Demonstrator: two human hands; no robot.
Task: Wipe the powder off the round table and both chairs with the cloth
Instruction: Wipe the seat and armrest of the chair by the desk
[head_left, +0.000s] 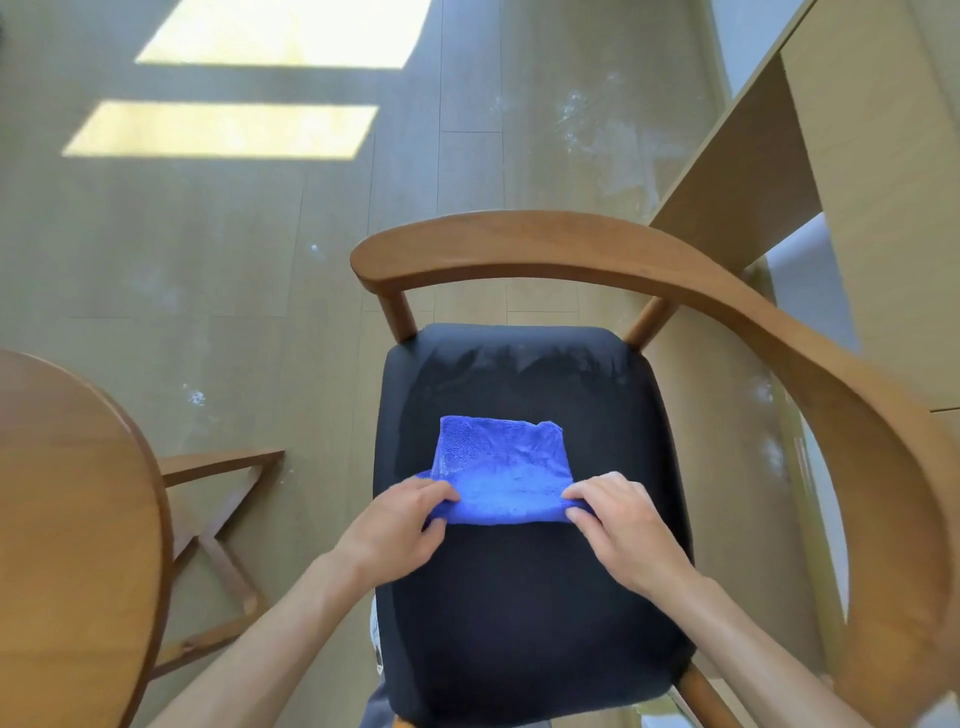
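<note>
From the head view, my left hand (400, 525) and right hand (623, 525) each pinch a near corner of the folded blue microfibre cloth (501, 470), fingers curled round its edge; it lies flat on the middle of the black padded seat (519, 597) of the curved wooden armchair (571, 244); the round wooden table (67, 519) sits at left; faint powder streaks the seat's far edge (519, 364); if I drag carelessly, I could shed powder onto the pale plank floor (208, 234), already dusted.
</note>
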